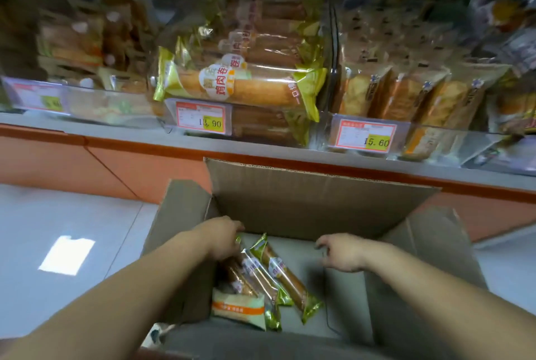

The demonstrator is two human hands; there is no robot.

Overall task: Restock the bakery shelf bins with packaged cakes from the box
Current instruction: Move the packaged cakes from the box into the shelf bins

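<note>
An open cardboard box (304,200) stands on the floor below the shelf. Inside lie several long cake rolls in clear and green-gold wrappers (285,272) and one flat orange-striped pack (237,306). My left hand (222,239) reaches into the box's left side, fingers curled down over the upper ends of the leftmost rolls. Over the bare right part of the box hovers my right hand (339,252), fingers loosely spread, holding nothing. Above, the middle clear shelf bin (203,133) is piled with the same rolls (240,84).
A bin of upright square cake packs (406,95) sits right of the middle bin, with a 15.60 price tag (367,136). Another bin of packaged bread (72,43) is at the left. The orange shelf base (116,162) runs behind the box. Grey floor (66,214) lies to the left.
</note>
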